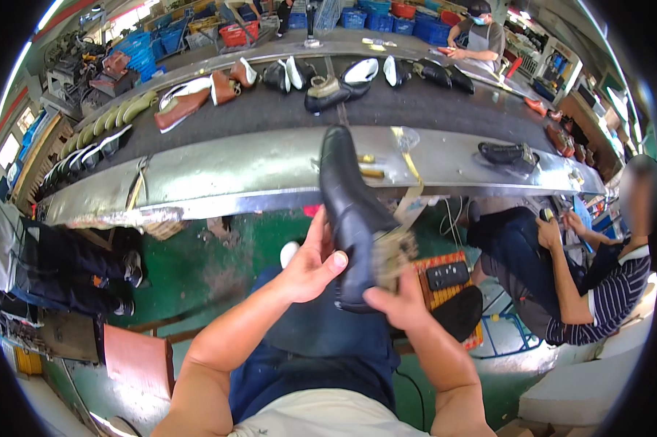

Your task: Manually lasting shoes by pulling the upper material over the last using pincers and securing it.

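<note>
A black leather shoe (347,204) is held up over my lap, its toe pointing away from me at the near edge of the workbench. My left hand (310,269) grips it from the left side, thumb against the upper and fingers behind. At the shoe's near right end my right hand (401,298) holds around a ruffled beige-and-dark part by the opening. That part and the right fingers are smeared by motion. Beyond the toe, a yellow-handled tool (371,172) lies on the bench's metal ledge.
A dark conveyor belt (256,116) carries several shoes in black, brown and olive. Another black shoe (508,155) rests on the metal ledge (219,175). A seated co-worker (591,291) is at my right; another person (52,255) stands at left. A pink-topped stool (138,358) is left.
</note>
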### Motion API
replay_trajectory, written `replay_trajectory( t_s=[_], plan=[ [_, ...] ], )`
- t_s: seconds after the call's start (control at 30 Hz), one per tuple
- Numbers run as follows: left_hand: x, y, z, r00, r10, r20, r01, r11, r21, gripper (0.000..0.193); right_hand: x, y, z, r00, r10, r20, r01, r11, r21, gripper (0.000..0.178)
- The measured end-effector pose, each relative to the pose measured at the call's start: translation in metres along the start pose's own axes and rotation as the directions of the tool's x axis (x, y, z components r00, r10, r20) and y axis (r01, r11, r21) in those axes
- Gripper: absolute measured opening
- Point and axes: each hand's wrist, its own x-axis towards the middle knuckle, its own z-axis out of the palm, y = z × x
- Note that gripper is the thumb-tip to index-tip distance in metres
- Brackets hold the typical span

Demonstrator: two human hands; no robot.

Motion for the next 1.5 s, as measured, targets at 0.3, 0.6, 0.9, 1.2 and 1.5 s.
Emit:
replay_trajectory(
  t_s=[0.3, 0.6, 0.9, 1.2, 1.5],
  plan=[
    [0.093, 0.169, -0.058, 0.669, 0.377, 0.641, -0.743, 0.336, 0.579, 0.03, 0.362, -0.056, -0.081, 0.907, 0.36, -0.218, -0.263, 0.889, 0.374, 0.04],
    [0.197, 0.135, -0.123, 0.724, 0.426, 0.543, -0.687, 0.375, 0.622, 0.024, 0.567, 0.075, -0.199, 0.779, 0.039, -0.626, -0.575, 0.441, -0.689, 0.084],
    [0.46, -0.107, -0.344, 0.642, 0.059, -0.765, 0.537, 0.677, 0.503, 0.093, 0.593, -0.022, -0.07, 0.998, -0.056, 0.032, 0.013, -0.317, -0.948, 0.04],
    [0.525, -0.111, -0.414, 0.648, -0.227, -0.727, 0.585, 0.759, 0.286, 0.059, 0.784, 0.087, -0.077, 0.882, 0.064, -0.467, -0.449, 0.416, -0.791, 0.064],
    [0.105, 0.056, -0.393, 0.717, 0.069, -0.694, 0.362, 0.814, 0.455, 0.061, 0.763, 0.116, -0.037, 0.911, 0.207, -0.357, -0.413, 0.472, -0.779, 0.049]
  ],
)
